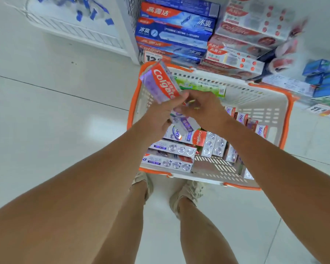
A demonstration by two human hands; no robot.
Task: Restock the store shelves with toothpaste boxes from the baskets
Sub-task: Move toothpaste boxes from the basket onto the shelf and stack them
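Many boxes (171,149) remained in the basket (282,100) mid-frame; left hand (156,115) gripped 1 box (161,82), right hand's (202,107) grip unclear.

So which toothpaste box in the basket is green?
The green box lying against the far wall of the basket, just beyond the hands. The other boxes in there are silver-purple with red Colgate ends.

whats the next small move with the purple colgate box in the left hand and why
Probably lift the purple Colgate box toward the shelf stacks ahead. The left hand already grips it, raised above the basket, and the right hand meets it at the lower end, seemingly on a second box, so picking looks done.
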